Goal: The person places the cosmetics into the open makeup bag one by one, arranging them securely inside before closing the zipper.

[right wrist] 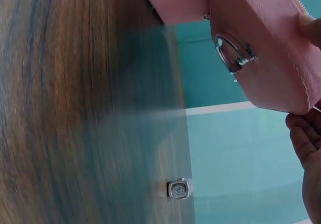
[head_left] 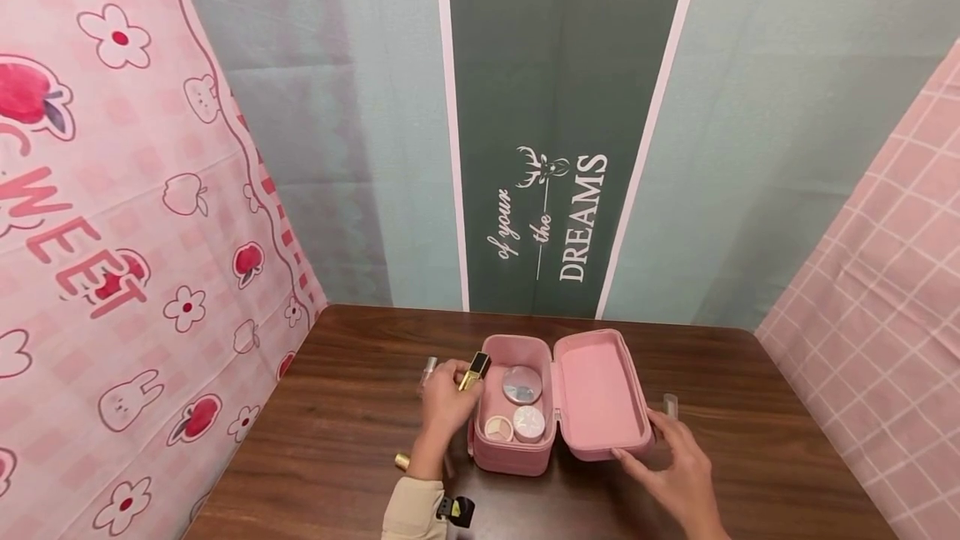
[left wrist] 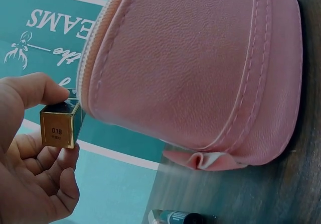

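Note:
My left hand (head_left: pixel 442 405) pinches a black and gold square lipstick tube (head_left: pixel 475 371) between thumb and fingers, at the left rim of a pink makeup case (head_left: pixel 517 458). In the left wrist view the gold end of the lipstick tube (left wrist: pixel 58 129) faces the camera, marked 01B. The case stands unzipped, its lid (head_left: pixel 603 394) swung out to the right. Inside lie a round clear-topped compact (head_left: pixel 522 385), a round white container (head_left: pixel 529 423) and a small round three-part palette (head_left: pixel 498 429). My right hand (head_left: pixel 678 469) holds the lid's outer edge, thumb on one side, fingers on another.
A gold-ended tube (head_left: pixel 402 462) lies left of the case, near my left wrist. Behind my left hand is a small clear tube (head_left: pixel 429 368). A clear, square-ended item (head_left: pixel 670 407) sits right of the lid. Fabric curtains (head_left: pixel 375 148) border the wooden table (head_left: pixel 315 440).

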Motion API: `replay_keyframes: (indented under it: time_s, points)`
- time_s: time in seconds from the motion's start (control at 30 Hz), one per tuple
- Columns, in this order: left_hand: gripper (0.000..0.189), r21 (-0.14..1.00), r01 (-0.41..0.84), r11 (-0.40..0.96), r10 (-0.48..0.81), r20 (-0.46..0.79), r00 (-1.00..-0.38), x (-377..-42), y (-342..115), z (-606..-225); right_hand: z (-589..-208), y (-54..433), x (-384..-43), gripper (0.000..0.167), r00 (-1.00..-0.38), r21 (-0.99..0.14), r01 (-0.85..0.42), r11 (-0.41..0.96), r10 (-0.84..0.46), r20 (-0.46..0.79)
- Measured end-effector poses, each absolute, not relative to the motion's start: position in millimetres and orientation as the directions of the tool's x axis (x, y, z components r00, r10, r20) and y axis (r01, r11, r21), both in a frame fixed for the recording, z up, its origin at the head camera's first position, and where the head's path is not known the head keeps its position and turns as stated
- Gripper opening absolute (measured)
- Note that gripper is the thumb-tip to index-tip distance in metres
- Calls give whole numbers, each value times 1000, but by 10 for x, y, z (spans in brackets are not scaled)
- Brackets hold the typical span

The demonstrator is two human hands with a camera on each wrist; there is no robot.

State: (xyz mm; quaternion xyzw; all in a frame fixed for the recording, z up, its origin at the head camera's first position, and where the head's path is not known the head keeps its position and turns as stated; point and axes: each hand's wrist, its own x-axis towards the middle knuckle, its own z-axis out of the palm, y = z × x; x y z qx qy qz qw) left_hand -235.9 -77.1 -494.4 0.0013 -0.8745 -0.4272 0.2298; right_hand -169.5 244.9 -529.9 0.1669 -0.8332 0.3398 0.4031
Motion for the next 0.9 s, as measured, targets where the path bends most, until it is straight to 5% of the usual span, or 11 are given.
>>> replay_keyframes:
  time_s: [0.5,0.9]
  points:
    - [23,792,142,594,-210,323,-923,-2438,-625,-4900,-5172,2403,-1717,78,-608,-432,-616,659,-49,793]
    - [26,816,92,571,-254,283,-925,-2499,-538,-4891,-5177,2396,-1699,84,-718,-517,-481,708,21,696]
